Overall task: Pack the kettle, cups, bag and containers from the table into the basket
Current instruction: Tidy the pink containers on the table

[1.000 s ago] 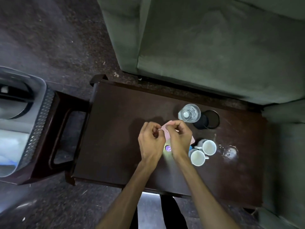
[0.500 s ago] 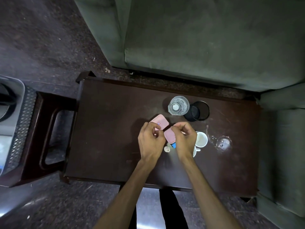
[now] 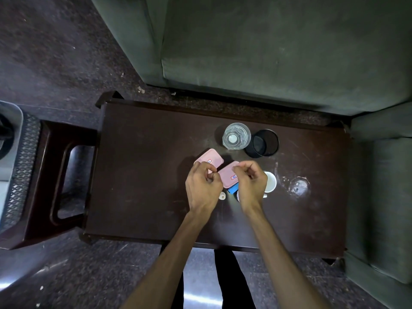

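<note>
Both hands, left hand (image 3: 201, 188) and right hand (image 3: 250, 184), hovered with fingers curled, seemingly gripping nothing, above two light, rigid pink containers (image 3: 229, 177), best pinched by their edges.

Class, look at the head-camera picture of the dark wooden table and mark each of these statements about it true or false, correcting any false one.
1. Two pink rectangular lidded containers, one beside the other, lie on the dark wooden table. True.
2. The clear drinking glass lies tipped on its side. False: it stands upright, beside the black mesh cup.
3. Both hands, left hand and right hand, are over the table near the pink containers. True.
4. A white cup stands left of the left hand. False: it is beside the right hand.
5. The grey perforated basket sits on the green sofa. False: it rests on a dark stool left of the table.
</note>
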